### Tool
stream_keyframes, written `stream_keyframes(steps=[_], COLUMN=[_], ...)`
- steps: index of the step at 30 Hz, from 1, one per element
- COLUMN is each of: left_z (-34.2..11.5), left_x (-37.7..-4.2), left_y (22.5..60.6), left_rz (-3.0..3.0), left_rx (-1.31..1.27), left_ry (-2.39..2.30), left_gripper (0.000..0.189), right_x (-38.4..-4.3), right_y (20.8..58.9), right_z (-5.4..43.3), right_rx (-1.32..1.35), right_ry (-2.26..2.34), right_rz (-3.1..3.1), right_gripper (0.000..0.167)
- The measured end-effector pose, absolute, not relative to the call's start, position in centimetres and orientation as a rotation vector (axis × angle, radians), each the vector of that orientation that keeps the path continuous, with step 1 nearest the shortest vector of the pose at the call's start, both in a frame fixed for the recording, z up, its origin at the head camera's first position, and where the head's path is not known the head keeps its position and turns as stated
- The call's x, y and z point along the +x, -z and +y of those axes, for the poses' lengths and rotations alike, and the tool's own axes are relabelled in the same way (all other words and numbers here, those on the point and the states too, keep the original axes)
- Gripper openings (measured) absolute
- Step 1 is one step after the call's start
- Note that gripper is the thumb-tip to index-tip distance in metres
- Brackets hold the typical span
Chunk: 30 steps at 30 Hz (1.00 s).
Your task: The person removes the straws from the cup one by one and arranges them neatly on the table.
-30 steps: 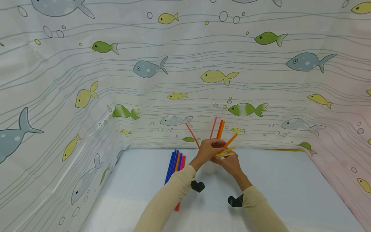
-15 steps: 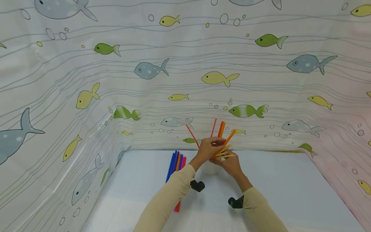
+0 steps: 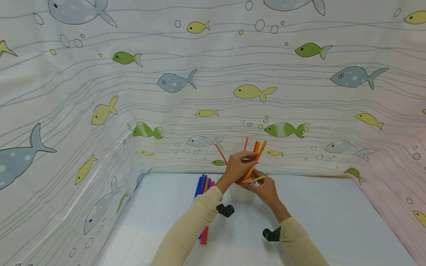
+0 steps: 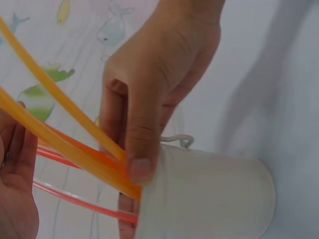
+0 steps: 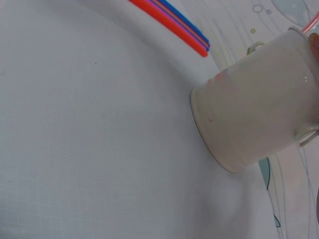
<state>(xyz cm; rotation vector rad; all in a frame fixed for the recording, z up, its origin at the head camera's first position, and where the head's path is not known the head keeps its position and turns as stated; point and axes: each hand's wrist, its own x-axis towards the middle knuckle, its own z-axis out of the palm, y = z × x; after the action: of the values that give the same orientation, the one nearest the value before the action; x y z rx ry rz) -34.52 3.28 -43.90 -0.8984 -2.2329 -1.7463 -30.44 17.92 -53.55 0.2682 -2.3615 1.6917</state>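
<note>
A white bucket (image 3: pixel 242 194) with a small loop at its side stands between my hands; the left wrist view shows its wall (image 4: pixel 209 194) from close by. Orange and yellow straws (image 4: pixel 65 144) rise from its rim. Behind them, thin red straws (image 3: pixel 221 153) lean out to other sides. My left hand (image 3: pixel 237 166) is above the bucket, its fingers round an orange straw (image 3: pixel 261 149). Lower down, my right hand (image 3: pixel 266 186) pinches the yellow and orange straws at the rim, thumb in front and fingers behind. The straws' lower ends are hidden.
Several blue, purple, orange, pink and red straws (image 3: pixel 202 186) lie on the white table (image 3: pixel 326 214) at the left, partly under my left sleeve (image 3: pixel 193 225). Behind the table hangs a fish-printed curtain (image 3: pixel 213 103). Black wrist devices (image 3: pixel 225 210) show below my arms.
The orange straw has swung from leaning right to nearly upright, and a yellow one has turned upward too. My left hand has risen slightly; my right hand stays at the rim.
</note>
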Motion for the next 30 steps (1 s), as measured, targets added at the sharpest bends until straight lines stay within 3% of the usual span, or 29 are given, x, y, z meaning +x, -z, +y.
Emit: stream_keyframes(steps=[30], left_z=[-0.1], left_x=[-34.3], left_y=[36.0], left_rz=[-1.969], left_rx=[-1.012], left_ry=[1.650], left_gripper=[0.026], right_x=[-30.2], right_y=[53.4], right_z=[18.0], right_rx=[0.290], right_ry=[-1.678], right_rz=[-2.364], right_gripper=[0.082])
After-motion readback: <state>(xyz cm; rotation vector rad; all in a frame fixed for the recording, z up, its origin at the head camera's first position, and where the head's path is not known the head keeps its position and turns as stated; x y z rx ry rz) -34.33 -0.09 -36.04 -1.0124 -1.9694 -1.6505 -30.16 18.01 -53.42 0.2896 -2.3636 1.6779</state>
